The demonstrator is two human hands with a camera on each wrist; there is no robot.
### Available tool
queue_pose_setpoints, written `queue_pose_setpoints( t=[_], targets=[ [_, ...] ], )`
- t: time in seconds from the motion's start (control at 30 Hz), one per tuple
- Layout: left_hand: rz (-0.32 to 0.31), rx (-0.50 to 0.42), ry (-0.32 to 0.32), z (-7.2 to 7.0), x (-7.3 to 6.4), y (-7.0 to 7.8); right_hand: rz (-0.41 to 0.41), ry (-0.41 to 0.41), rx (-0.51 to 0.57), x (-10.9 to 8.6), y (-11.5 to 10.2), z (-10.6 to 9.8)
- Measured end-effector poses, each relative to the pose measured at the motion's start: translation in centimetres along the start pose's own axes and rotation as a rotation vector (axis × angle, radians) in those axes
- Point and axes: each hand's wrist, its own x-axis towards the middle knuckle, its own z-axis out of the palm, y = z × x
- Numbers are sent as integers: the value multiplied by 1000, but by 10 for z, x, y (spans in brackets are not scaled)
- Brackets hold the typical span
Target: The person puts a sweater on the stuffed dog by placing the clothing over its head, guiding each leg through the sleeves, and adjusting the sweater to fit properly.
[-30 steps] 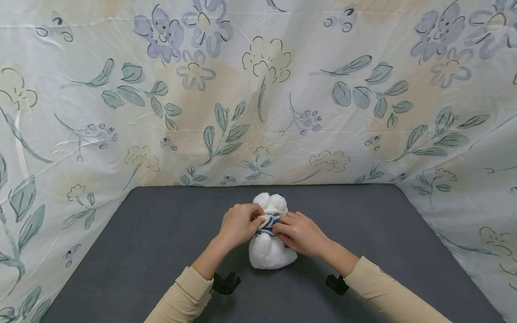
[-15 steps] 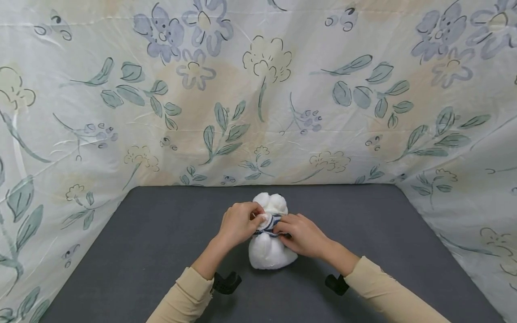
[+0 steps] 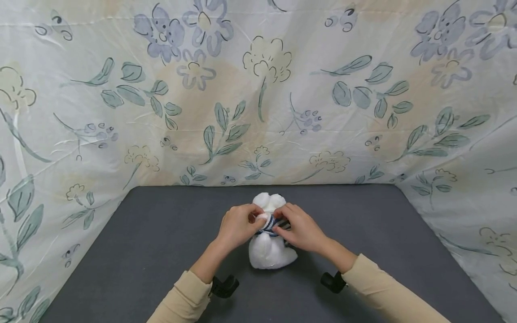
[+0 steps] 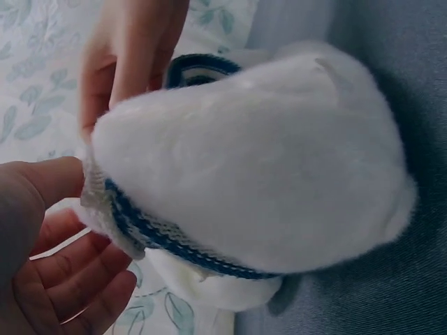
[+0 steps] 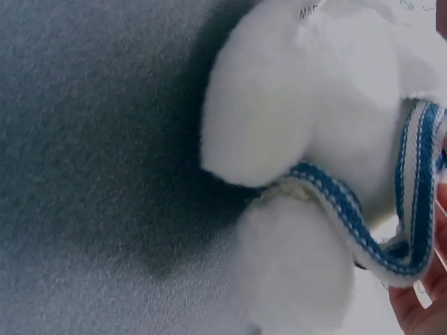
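Note:
A white plush toy (image 3: 272, 253) sits on the grey table with its rounded back toward me. Round its middle goes a blue-and-white striped knit band (image 3: 268, 224). My left hand (image 3: 239, 226) pinches the band's white edge between thumb and index finger; its other fingers spread loosely below in the left wrist view. From the right, my right hand (image 3: 304, 228) grips another stretch of the band at the upper side. In the right wrist view the striped band (image 5: 342, 209) stands out from the plush in a loose loop toward my fingers (image 5: 436, 279). The toy's front is hidden.
The dark grey tabletop (image 3: 169, 233) spreads around the toy. Floral cloth (image 3: 258, 98) hangs behind and at both sides. Black wrist cameras sit below the left cuff (image 3: 190, 291) and right cuff (image 3: 355, 269). A white label (image 5: 328, 15) with dark print shows on the toy.
My right hand has shifted up along the band toward the toy's head, its fingers now higher and wider apart. The left hand keeps its pinch almost in place. The toy has stayed put.

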Motion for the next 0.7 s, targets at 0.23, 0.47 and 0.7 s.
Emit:
queue_pose_setpoints(
  t=[0.23,0.47,0.7],
  targets=[
    [-1,-42,1,3,-5,0,-57,64,-75,4,-3,8],
    [30,-14,57,7,-6,1,-73,63,-76,7,-3,13],
    [91,19,139,12,-6,0,-81,22,-134,9,-3,12]
  ],
)
